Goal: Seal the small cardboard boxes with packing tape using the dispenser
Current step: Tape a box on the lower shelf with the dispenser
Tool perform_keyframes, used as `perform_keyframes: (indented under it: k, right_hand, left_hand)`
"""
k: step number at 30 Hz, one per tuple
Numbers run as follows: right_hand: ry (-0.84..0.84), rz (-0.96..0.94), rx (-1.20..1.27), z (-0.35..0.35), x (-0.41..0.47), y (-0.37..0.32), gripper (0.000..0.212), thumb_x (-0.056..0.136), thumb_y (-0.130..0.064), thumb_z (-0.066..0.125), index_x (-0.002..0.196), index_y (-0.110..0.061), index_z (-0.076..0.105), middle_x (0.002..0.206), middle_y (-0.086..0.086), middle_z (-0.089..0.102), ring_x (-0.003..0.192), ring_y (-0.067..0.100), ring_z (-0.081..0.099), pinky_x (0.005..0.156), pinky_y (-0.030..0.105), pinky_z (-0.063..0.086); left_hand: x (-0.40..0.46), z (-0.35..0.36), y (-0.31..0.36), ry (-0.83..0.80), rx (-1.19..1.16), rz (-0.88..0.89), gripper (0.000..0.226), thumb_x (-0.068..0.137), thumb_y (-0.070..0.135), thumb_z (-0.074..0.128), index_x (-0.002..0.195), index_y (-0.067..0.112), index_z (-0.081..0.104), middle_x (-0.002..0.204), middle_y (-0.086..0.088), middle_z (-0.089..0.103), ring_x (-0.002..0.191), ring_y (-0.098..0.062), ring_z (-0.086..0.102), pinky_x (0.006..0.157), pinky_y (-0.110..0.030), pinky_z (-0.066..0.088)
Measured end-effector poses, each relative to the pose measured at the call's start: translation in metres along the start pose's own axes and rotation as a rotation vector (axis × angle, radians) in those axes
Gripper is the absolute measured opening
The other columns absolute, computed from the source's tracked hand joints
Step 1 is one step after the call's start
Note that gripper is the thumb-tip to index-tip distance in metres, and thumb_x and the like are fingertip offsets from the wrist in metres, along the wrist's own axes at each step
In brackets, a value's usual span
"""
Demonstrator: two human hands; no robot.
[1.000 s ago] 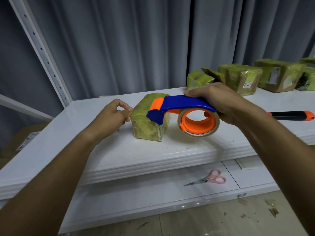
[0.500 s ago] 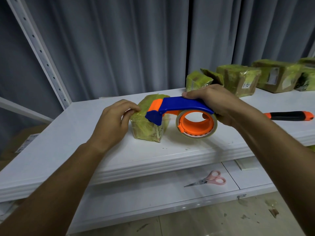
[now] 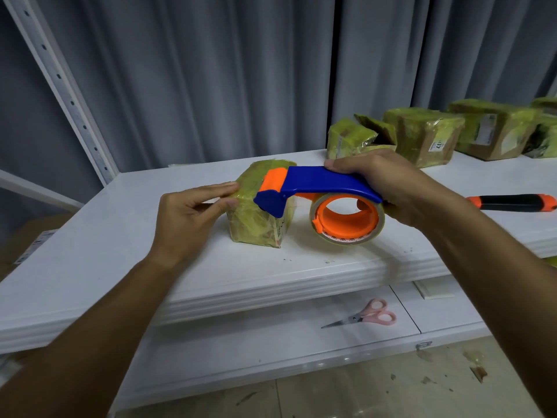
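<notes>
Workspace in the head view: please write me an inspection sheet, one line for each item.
Surface: white shelf, with a lower white shelf below it.
Job's things: small taped box stands on the upper shelf; blue and orange tape dispenser rests its front on the box.
Clutter: taped boxes at the back right; orange and black knife; pink scissors on the lower shelf.
Grippers: left hand presses straight fingers against the box's left side; right hand grips the dispenser handle.
Cables: nothing seen.
Surroundings: grey curtain, white rack post, scraps on the floor.

Two bare forearms, left hand [image 3: 188, 218], right hand [image 3: 388, 185], both unadorned
</notes>
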State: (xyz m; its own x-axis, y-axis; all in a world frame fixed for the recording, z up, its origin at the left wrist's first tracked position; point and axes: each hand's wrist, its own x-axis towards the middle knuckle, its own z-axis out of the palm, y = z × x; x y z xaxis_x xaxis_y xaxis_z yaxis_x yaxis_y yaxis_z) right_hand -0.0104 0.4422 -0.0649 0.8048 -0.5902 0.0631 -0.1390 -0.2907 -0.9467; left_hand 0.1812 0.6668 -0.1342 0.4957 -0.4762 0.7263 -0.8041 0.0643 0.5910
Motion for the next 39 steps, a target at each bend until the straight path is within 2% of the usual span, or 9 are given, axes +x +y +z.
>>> perform_keyframes:
  k: [7,13,15,18,24,26,30,33,39]
  right_hand:
    - [0.004,-0.02,0.01,-0.002,0.002,0.003,0.027,0.087,-0.042,0.072,0.089,-0.015,0.07,0.067,-0.007,0.072,0.061,0.009,0.066,0.059,0.024,0.046]
    - [0.037,-0.006,-0.008,0.0,0.004,0.001,0.033,0.086,-0.044,0.074,0.095,-0.012,0.07,0.072,-0.004,0.073,0.067,0.013,0.067,0.061,0.025,0.048]
    - [0.042,-0.007,-0.008,-0.001,0.003,0.001,0.033,0.085,-0.044,0.074,0.094,-0.012,0.071,0.074,-0.002,0.074,0.069,0.015,0.068,0.063,0.027,0.049]
    - [0.049,-0.006,-0.003,-0.001,0.003,0.0,0.034,0.084,-0.044,0.075,0.095,-0.012,0.071,0.08,0.001,0.076,0.076,0.019,0.07,0.071,0.03,0.053]
    - [0.065,-0.001,-0.018,0.002,0.003,0.0,0.034,0.083,-0.046,0.076,0.092,-0.014,0.071,0.074,-0.002,0.075,0.066,0.013,0.069,0.061,0.025,0.049]
    - [0.065,0.008,-0.019,0.001,0.003,-0.001,0.035,0.083,-0.046,0.076,0.094,-0.014,0.071,0.072,-0.004,0.075,0.063,0.011,0.068,0.058,0.025,0.048]
    - [0.066,0.01,-0.019,0.001,0.002,-0.001,0.035,0.083,-0.046,0.076,0.095,-0.013,0.07,0.072,-0.005,0.075,0.062,0.011,0.068,0.058,0.024,0.049]
    - [0.069,0.006,-0.025,0.001,0.001,-0.001,0.034,0.084,-0.045,0.075,0.095,-0.013,0.07,0.076,-0.002,0.076,0.067,0.013,0.069,0.061,0.025,0.05]
    - [0.048,-0.037,-0.058,0.002,-0.003,-0.002,0.038,0.084,-0.048,0.074,0.097,-0.012,0.07,0.083,0.002,0.077,0.078,0.018,0.072,0.07,0.028,0.053]
  left_hand:
    - [0.009,-0.012,-0.01,-0.227,-0.174,-0.16,0.034,0.091,0.011,0.067,0.125,0.014,0.068,0.125,0.01,0.069,0.122,-0.011,0.063,0.104,-0.026,0.048]
    - [0.007,-0.003,-0.001,-0.12,-0.081,-0.108,0.034,0.09,-0.001,0.068,0.12,0.015,0.068,0.113,0.022,0.07,0.114,-0.004,0.066,0.1,-0.016,0.048]
    - [0.005,-0.003,0.001,-0.089,-0.029,-0.091,0.032,0.089,0.004,0.071,0.118,0.017,0.071,0.113,0.018,0.071,0.111,-0.002,0.067,0.097,-0.016,0.049]
    - [0.003,-0.003,0.001,0.093,-0.017,-0.151,0.024,0.081,0.018,0.082,0.104,0.022,0.078,0.1,0.016,0.076,0.096,-0.003,0.072,0.086,-0.015,0.054]
    - [-0.003,0.004,-0.002,0.094,-0.185,-0.345,0.016,0.087,0.011,0.075,0.102,0.017,0.077,0.098,0.006,0.078,0.091,-0.016,0.075,0.084,-0.036,0.061]
    - [0.002,-0.004,0.004,0.061,-0.047,-0.298,0.014,0.086,0.016,0.078,0.098,0.025,0.078,0.098,0.013,0.077,0.093,-0.007,0.073,0.087,-0.032,0.06]
    - [0.01,-0.004,0.022,-0.025,0.419,0.131,0.027,0.088,0.016,0.075,0.115,0.019,0.076,0.119,0.015,0.067,0.114,0.0,0.062,0.103,-0.022,0.048]
    - [0.008,0.01,0.03,-0.106,0.355,0.177,0.028,0.089,0.015,0.074,0.117,0.016,0.075,0.114,0.013,0.068,0.113,-0.004,0.064,0.1,-0.019,0.05]
    - [-0.002,0.02,0.019,-0.007,0.246,0.157,0.027,0.091,0.026,0.067,0.111,0.011,0.077,0.111,0.009,0.072,0.109,-0.002,0.067,0.098,-0.023,0.052]
